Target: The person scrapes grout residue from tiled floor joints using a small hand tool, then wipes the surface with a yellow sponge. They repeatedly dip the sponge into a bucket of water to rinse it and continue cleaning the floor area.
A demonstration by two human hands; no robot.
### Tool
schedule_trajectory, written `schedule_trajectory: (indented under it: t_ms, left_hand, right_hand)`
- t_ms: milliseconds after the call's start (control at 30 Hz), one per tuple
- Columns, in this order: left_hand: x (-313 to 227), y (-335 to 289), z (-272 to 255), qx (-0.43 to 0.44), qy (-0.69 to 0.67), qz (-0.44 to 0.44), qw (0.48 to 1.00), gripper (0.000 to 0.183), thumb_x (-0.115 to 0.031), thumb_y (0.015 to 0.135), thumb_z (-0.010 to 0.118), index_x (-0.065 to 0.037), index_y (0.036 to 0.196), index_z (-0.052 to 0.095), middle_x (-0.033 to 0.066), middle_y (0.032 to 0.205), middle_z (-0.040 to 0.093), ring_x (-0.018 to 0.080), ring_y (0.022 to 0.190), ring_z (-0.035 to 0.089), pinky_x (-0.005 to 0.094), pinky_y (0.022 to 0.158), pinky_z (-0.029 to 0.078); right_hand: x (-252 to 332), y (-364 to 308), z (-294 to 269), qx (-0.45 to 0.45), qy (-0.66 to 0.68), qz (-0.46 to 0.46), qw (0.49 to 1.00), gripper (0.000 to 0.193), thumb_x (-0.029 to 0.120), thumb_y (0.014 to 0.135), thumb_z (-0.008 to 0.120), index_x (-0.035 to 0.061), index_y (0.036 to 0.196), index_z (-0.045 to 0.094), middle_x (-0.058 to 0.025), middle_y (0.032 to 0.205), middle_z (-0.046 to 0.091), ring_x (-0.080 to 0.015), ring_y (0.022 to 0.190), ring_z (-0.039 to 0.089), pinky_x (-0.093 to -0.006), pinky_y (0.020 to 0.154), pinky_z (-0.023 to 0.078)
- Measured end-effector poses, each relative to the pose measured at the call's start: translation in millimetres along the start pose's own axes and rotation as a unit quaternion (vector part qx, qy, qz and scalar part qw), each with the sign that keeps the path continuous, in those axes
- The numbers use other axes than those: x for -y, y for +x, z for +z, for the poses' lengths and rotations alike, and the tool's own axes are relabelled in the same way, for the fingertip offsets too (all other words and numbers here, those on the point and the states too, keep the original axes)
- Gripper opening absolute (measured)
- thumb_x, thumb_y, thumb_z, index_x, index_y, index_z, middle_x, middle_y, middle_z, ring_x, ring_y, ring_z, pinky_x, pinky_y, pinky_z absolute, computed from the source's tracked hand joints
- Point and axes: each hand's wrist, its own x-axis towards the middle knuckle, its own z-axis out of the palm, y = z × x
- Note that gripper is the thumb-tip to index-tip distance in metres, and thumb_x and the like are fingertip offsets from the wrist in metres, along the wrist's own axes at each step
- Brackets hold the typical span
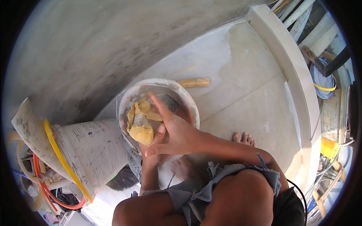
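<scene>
From where I stood, the work looked underway rather than finished. The yellow lump was up in the person's left hand, over the mouth of the round bucket, and that much was done. What was left I could judge only roughly: the lump had not been put down anywhere, and a pale middle lay bare between its yellow parts, so I took the handling to be partway through.

The left grip was closed about the lump, its thumb along the near side. The right hand had a wide grip, thumb and forefinger well apart, the forefinger blurred and reaching over the bucket just beside the lump; whether it touched, I couldn't tell.

The lump itself was rough and ragged, mustard yellow, thick at the end nearer the person and torn-looking at the far end, around a smoother greyish-white part. Spongy or doughy, I couldn't say. Inside the bucket, beyond the hands, sat a dark grey piece. A wooden stick lay on the floor just beside the bucket's far right rim.
</scene>
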Motion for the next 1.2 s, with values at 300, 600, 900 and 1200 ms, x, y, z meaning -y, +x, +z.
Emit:
schedule_trajectory:
  t_ms: [300,600,900,1200]
  left_hand:
    - [-17,-12,-40,0.263,0.06,-0.018,0.963,0.079,-0.017,0.083,0.088,0.0,0.15,0.05,0.0143,0.134,0.064,0.0254,0.127,0.061,0.0406,0.109,0.047]
    - [-1,8,-74,-0.045,0.401,0.267,0.875,0.047,-0.012,0.105,0.061,0.001,0.15,0.054,0.0204,0.128,0.071,0.0304,0.123,0.066,0.0454,0.111,0.046]
    - [38,13,-97,-0.183,0.364,0.287,0.867,0.023,-0.006,0.109,0.057,0.003,0.128,0.067,0.0138,0.107,0.075,0.0203,0.097,0.072,0.0332,0.087,0.056]
    - [35,10,-92,-0.185,0.43,0.266,0.843,0.019,-0.004,0.109,0.056,0.003,0.122,0.069,0.0113,0.099,0.075,0.0184,0.089,0.071,0.0317,0.079,0.056]
  right_hand:
    - [1,-3,-15,0.045,0.09,0.014,0.995,0.115,0.044,0.09,0.086,-0.0066,0.168,0.018,-0.0305,0.164,0.039,-0.0366,0.153,0.04,-0.0416,0.125,0.032]
    - [6,-70,-164,-0.222,-0.302,-0.059,0.925,0.097,0.037,0.093,0.084,0.0059,0.168,0.032,-0.0254,0.161,0.041,-0.0408,0.146,0.044,-0.0467,0.122,0.034]
    - [-83,-246,-184,-0.146,-0.638,0.205,0.728,0.085,0.04,0.084,0.086,0.0146,0.158,0.052,-0.0199,0.161,0.046,-0.0407,0.132,0.049,-0.0565,0.111,0.038]
    - [-143,-71,-331,-0.27,-0.654,0.059,0.705,0.065,0.034,0.089,0.083,0.0126,0.147,0.064,-0.0218,0.152,0.053,-0.0398,0.125,0.053,-0.0512,0.106,0.044]
